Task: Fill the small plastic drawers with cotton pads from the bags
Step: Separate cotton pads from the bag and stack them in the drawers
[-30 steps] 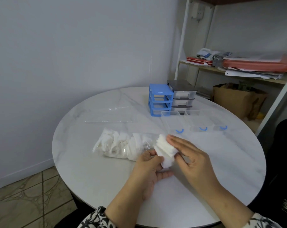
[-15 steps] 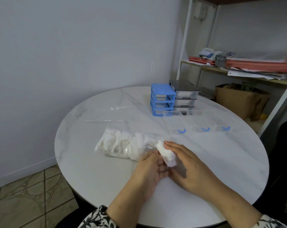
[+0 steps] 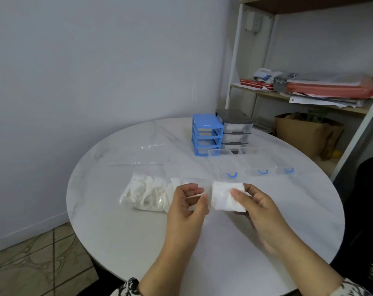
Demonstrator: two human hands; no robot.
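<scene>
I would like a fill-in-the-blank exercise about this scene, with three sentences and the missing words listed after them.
1. The right hand holds a stack of white cotton ____.
2. The three clear drawers on the table have handles of ____ colour.
3. Beside the blue drawer frame stands a ____ one with its drawers in.

Missing words: pads; blue; grey

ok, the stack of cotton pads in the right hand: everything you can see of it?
The stack of cotton pads is white, squarish, soft and fibrous-looking, its layers slightly uneven at the lower edge. The right hand holds it above the table, thumb on its front face, fingers behind. The left hand is just beside it, not touching.
</scene>
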